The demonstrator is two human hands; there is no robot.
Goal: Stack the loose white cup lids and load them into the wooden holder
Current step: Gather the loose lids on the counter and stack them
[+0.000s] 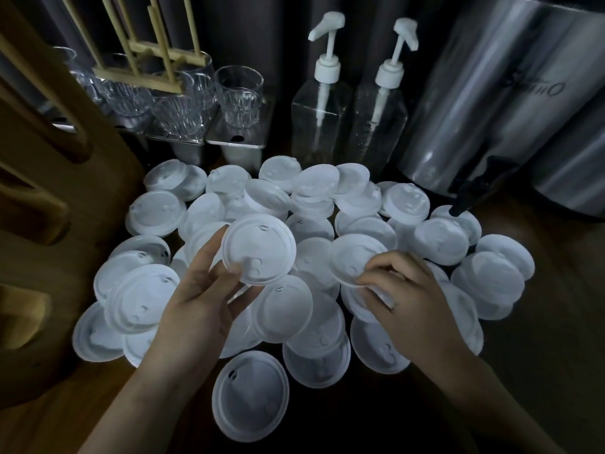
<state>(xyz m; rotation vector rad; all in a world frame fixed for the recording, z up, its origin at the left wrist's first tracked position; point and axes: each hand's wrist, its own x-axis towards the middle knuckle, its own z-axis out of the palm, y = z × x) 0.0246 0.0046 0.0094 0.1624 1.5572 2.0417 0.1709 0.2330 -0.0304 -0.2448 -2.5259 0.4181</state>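
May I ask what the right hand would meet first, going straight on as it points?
Probably the raised lid in the left hand: the right hand, pinching a pile lid, points left towards it; depth is unclear.

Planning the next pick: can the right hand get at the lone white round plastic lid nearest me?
Probably yes: the lone white round plastic lid lies uncovered, but the right hand pinches another white lid.

We see only one script logo, on the steel drinks dispenser (501,103); it is upside down and unreadable.
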